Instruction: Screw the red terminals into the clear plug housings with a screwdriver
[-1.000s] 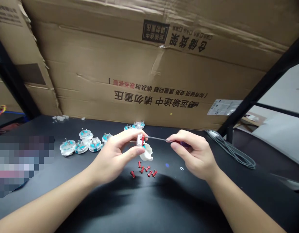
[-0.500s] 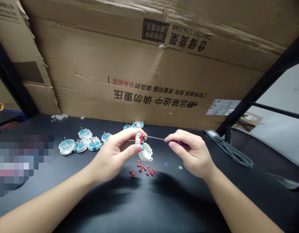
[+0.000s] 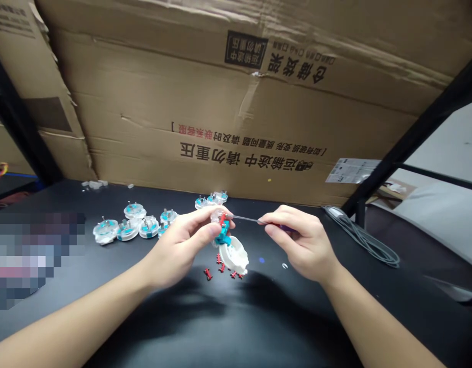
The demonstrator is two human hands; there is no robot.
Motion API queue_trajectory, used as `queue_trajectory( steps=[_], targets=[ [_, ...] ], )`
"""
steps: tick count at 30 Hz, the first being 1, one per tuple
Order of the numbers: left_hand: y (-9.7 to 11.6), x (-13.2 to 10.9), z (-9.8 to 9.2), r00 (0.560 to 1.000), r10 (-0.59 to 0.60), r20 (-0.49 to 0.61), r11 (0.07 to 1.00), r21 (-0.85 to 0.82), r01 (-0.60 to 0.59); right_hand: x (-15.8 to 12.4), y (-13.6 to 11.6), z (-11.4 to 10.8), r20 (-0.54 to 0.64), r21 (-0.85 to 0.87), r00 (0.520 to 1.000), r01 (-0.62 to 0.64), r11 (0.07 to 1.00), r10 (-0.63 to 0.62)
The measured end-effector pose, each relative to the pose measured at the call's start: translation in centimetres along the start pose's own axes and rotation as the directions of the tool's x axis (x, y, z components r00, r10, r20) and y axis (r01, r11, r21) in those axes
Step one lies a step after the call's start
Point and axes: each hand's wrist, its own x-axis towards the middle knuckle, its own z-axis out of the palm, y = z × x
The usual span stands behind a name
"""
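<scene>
My left hand (image 3: 182, 248) pinches a small white, teal and red plastic assembly (image 3: 223, 232) above the black table (image 3: 236, 317). A white round shell (image 3: 234, 257) hangs from that assembly, swung down and open. My right hand (image 3: 303, 243) grips a thin screwdriver (image 3: 243, 219) by its handle, and the metal tip touches the red part at the top of the assembly. Several small red pieces (image 3: 224, 271) lie on the table just under the shell.
Several finished white-and-teal round units (image 3: 128, 227) sit in a row at the left, two more (image 3: 213, 198) by the cardboard boxes (image 3: 236, 102) at the back. A grey cable (image 3: 364, 237) and a black frame post (image 3: 404, 143) are at the right. A blurred patch covers the left edge.
The white shell has swung down and away from the assembly, showing its teal inside. Both hands stay in nearly the same place, the screwdriver tip still at the red part.
</scene>
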Motion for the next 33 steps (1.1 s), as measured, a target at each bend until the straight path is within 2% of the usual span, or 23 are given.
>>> queue_trajectory(
  steps=[4, 7, 9, 11, 14, 16, 17, 19, 21, 23, 24, 25, 26, 28, 29, 31, 32, 33],
  targets=[
    [-0.2, 0.0, 0.2, 1.000, -0.021, 0.007, 0.997, -0.073, 0.022, 0.0, 0.0, 0.1, 0.001, -0.011, 1.000, -0.009, 1.000, 0.009],
    [0.0, 0.0, 0.2, 1.000, -0.020, 0.009, 0.998, -0.056, 0.021, -0.1, 0.0, 0.0, 0.003, -0.009, 1.000, -0.011, 1.000, 0.011],
    [0.2, 0.1, 0.0, 1.000, 0.000, -0.003, 0.999, 0.037, 0.000, -0.1, 0.0, -0.1, 0.003, -0.006, 1.000, -0.018, 1.000, 0.018],
    [0.5, 0.2, -0.5, 0.998, 0.059, 0.026, 0.973, 0.223, -0.063, 0.0, -0.1, -0.2, 0.022, -0.009, 0.999, -0.045, 0.999, 0.045],
    [0.9, 0.3, -1.1, 0.968, 0.162, 0.190, 0.843, 0.484, -0.236, 0.2, -0.4, -0.1, 0.117, -0.015, 0.975, -0.187, 0.982, 0.187],
    [1.0, 0.3, -1.2, 0.952, 0.177, 0.249, 0.791, 0.539, -0.288, 0.2, -0.6, 0.1, 0.130, -0.014, 0.954, -0.272, 0.962, 0.272],
    [1.0, 0.3, -1.1, 0.960, 0.161, 0.229, 0.803, 0.535, -0.262, 0.2, -0.7, 0.2, 0.086, -0.021, 0.958, -0.272, 0.962, 0.273],
    [1.0, 0.2, -0.6, 0.989, 0.065, 0.133, 0.882, 0.457, -0.119, -0.2, -0.8, 0.4, -0.069, -0.102, 0.988, -0.147, 0.984, 0.141],
    [0.9, 0.2, 0.2, 0.996, -0.071, 0.060, 0.959, 0.278, 0.052, -0.5, -0.8, 0.3, -0.177, -0.287, 0.977, 0.061, 0.956, -0.116],
    [0.9, 0.3, 0.7, 0.985, -0.165, 0.048, 0.982, 0.100, 0.160, -0.8, -0.8, 0.1, -0.163, -0.446, 0.934, 0.217, 0.868, -0.318],
    [0.8, 0.4, 0.8, 0.981, -0.184, 0.057, 0.981, 0.065, 0.181, -0.7, -0.8, 0.0, -0.141, -0.477, 0.926, 0.247, 0.843, -0.351],
    [0.8, 0.4, 0.8, 0.981, -0.185, 0.065, 0.981, 0.078, 0.179, -0.6, -0.8, -0.1, -0.129, -0.472, 0.934, 0.237, 0.849, -0.332],
    [0.7, 0.5, 0.6, 0.983, -0.168, 0.073, 0.978, 0.139, 0.157, -0.5, -0.8, -0.3, -0.116, -0.429, 0.958, 0.190, 0.883, -0.262],
    [0.5, 0.5, 0.0, 0.991, -0.079, 0.108, 0.940, 0.339, 0.038, 0.0, -0.6, -0.6, -0.037, -0.261, 0.999, -0.007, 0.965, -0.003],
    [0.4, 0.6, -0.4, 0.989, -0.014, 0.148, 0.899, 0.434, -0.052, 0.2, -0.5, -0.7, 0.069, -0.168, 0.988, -0.126, 0.978, 0.139],
    [0.2, 0.5, -1.0, 0.958, 0.110, 0.266, 0.806, 0.541, -0.242, 0.6, -0.4, -0.8, 0.287, -0.048, 0.897, -0.338, 0.940, 0.338],
    [0.1, 0.4, -1.2, 0.935, 0.150, 0.322, 0.771, 0.555, -0.314, 0.6, -0.3, -0.7, 0.360, -0.015, 0.849, -0.409, 0.912, 0.386],
    [0.1, 0.4, -1.3, 0.921, 0.173, 0.348, 0.754, 0.555, -0.351, 0.7, -0.3, -0.6, 0.388, 0.010, 0.823, -0.454, 0.891, 0.415]
  ],
)
